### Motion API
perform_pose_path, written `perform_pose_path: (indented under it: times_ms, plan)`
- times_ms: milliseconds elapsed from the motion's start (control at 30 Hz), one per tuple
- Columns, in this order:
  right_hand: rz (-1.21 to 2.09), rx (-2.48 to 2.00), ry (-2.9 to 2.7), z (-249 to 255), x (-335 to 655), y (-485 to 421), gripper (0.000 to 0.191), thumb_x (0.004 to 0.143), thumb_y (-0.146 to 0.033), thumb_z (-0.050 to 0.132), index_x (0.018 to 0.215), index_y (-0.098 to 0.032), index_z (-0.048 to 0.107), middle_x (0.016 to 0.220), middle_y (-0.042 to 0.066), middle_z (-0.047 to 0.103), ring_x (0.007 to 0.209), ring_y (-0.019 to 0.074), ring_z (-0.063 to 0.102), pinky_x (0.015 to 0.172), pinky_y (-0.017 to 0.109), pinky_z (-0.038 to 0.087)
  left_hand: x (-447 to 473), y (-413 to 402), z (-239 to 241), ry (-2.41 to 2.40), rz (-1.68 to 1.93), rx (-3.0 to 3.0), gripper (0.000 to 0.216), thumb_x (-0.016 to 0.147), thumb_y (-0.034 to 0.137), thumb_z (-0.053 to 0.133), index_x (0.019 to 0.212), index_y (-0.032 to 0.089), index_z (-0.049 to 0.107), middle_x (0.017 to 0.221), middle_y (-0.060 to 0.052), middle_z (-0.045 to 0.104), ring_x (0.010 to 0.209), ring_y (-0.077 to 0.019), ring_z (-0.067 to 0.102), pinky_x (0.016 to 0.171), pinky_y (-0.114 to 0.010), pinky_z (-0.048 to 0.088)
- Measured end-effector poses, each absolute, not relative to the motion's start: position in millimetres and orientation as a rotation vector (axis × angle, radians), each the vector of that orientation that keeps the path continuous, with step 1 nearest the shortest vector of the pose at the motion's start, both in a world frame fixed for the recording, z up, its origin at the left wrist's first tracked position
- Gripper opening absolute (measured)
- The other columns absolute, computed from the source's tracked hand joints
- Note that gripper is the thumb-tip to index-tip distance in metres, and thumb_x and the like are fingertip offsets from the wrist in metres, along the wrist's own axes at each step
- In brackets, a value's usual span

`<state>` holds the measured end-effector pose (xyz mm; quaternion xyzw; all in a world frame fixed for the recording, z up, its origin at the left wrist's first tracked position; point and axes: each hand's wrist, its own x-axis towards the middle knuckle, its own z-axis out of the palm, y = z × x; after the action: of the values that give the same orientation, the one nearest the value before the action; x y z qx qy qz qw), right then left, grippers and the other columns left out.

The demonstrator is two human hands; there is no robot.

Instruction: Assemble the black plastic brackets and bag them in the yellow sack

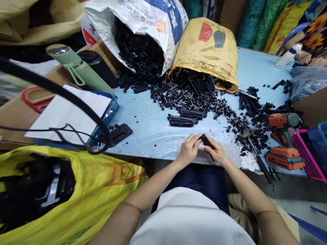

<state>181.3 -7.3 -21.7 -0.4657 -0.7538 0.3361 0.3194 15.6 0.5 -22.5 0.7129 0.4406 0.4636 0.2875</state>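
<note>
Between my two hands, close to the table's front edge, is a slim black plastic part [205,140]. My left hand [189,149] pinches its left side with thumb and fingertips. On the other side my right hand [216,149] grips the same part, its fingers closed around it. The fingers cover much of the part, so its full shape is hidden. Just beyond my hands lie long black plastic pieces [182,120], side by side. Past them spreads a heap of small black parts with metal pins [194,98].
A white sack [171,41] and a yellow sack [204,47] spill black parts at the back. To the right are a hammer [258,156], an orange cordless drill [283,143] and a pink basket [304,156]. A green flask [84,69] stands left. Another person's hands [306,58] show far right.
</note>
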Motion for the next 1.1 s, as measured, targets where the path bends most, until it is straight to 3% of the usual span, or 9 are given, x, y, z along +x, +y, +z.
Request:
perform_pose_path:
  times_ms: [200, 300, 433, 567, 633, 733, 867, 1000, 1100]
  plan:
    - [0.353, -1.720, -1.969, -6.0, 246.5, 101.1, 0.052, 0.087, -0.053, 0.037, 0.123, -0.020, 0.053, 0.118, 0.013, 0.052, 0.107, 0.0250, 0.048, 0.091, 0.043, 0.040, 14.1, -13.0, -51.6, 1.535, 1.113, 1.901, 0.040, 0.091, 0.031, 0.037, 0.127, 0.016, 0.044, 0.108, -0.014, 0.057, 0.101, -0.0229, 0.055, 0.085, -0.039, 0.046]
    - [-0.014, -2.091, -1.700, 5.2, 301.0, 167.0, 0.057, 0.086, -0.050, 0.039, 0.128, -0.012, 0.045, 0.126, 0.020, 0.043, 0.117, 0.0310, 0.037, 0.095, 0.048, 0.032, 5.0, -19.4, -63.3, 1.522, 1.134, 2.196, 0.047, 0.089, 0.032, 0.042, 0.133, 0.018, 0.036, 0.116, -0.015, 0.053, 0.113, -0.0271, 0.048, 0.092, -0.044, 0.041]
    - [-0.133, -2.485, -1.579, 13.4, 357.5, 221.2, 0.077, 0.077, -0.057, 0.051, 0.133, -0.007, 0.033, 0.131, 0.026, 0.033, 0.121, 0.0381, 0.028, 0.094, 0.053, 0.027, -4.8, -23.4, -68.7, 1.425, 1.178, 2.443, 0.052, 0.088, 0.031, 0.043, 0.136, 0.019, 0.031, 0.117, -0.014, 0.053, 0.119, -0.0287, 0.042, 0.095, -0.045, 0.038]
    - [-0.133, -2.720, -1.636, 9.4, 357.8, 229.4, 0.062, 0.080, -0.043, 0.053, 0.126, -0.004, 0.039, 0.123, 0.026, 0.043, 0.117, 0.0374, 0.035, 0.094, 0.054, 0.024, -6.4, -25.5, -65.2, 1.425, 1.183, 2.479, 0.052, 0.087, 0.030, 0.044, 0.135, 0.017, 0.031, 0.113, -0.014, 0.055, 0.117, -0.0278, 0.044, 0.092, -0.043, 0.041]
    - [-0.220, -2.700, -1.746, 6.3, 340.8, 221.3, 0.038, 0.086, -0.026, 0.043, 0.117, -0.004, 0.046, 0.118, 0.024, 0.049, 0.113, 0.0340, 0.040, 0.093, 0.051, 0.025, -3.8, -22.3, -60.1, 1.440, 1.146, 2.506, 0.048, 0.087, 0.027, 0.044, 0.133, 0.016, 0.035, 0.112, -0.015, 0.056, 0.117, -0.0276, 0.044, 0.093, -0.044, 0.039]
    - [-0.234, -2.638, -1.885, 6.3, 314.6, 202.4, 0.031, 0.086, -0.011, 0.032, 0.112, -0.005, 0.049, 0.110, 0.023, 0.054, 0.108, 0.0293, 0.047, 0.087, 0.041, 0.034, 6.2, -7.5, -49.3, 1.290, 0.911, 2.652, 0.037, 0.087, 0.022, 0.043, 0.123, 0.018, 0.045, 0.115, -0.013, 0.057, 0.118, -0.0281, 0.044, 0.097, -0.049, 0.033]
    - [0.077, -2.742, -1.884, 19.0, 298.6, 172.3, 0.033, 0.079, -0.022, 0.052, 0.108, -0.007, 0.051, 0.104, 0.020, 0.059, 0.098, 0.0286, 0.054, 0.076, 0.033, 0.041, 23.9, 16.2, -33.5, 0.897, 0.387, 2.843, 0.030, 0.087, 0.012, 0.040, 0.112, 0.020, 0.055, 0.098, -0.006, 0.064, 0.100, -0.0216, 0.055, 0.096, -0.047, 0.034]
    - [0.000, -2.579, -1.905, 37.0, 291.1, 126.2, 0.027, 0.082, -0.019, 0.045, 0.106, -0.009, 0.052, 0.103, 0.017, 0.060, 0.093, 0.0265, 0.057, 0.073, 0.031, 0.042, 27.0, 19.1, -22.3, 0.966, 0.059, 2.817, 0.033, 0.087, 0.009, 0.039, 0.117, 0.016, 0.052, 0.085, -0.008, 0.064, 0.086, -0.0195, 0.059, 0.080, -0.036, 0.043]
    - [0.163, -2.283, -2.147, 43.6, 280.6, 76.4, 0.032, 0.087, -0.031, 0.043, 0.113, -0.013, 0.047, 0.090, 0.011, 0.064, 0.075, 0.0217, 0.060, 0.062, 0.028, 0.041, 19.7, 14.0, -19.8, 1.147, -0.021, 2.696, 0.030, 0.088, 0.016, 0.042, 0.117, 0.015, 0.052, 0.089, -0.010, 0.062, 0.088, -0.0215, 0.057, 0.073, -0.033, 0.043]
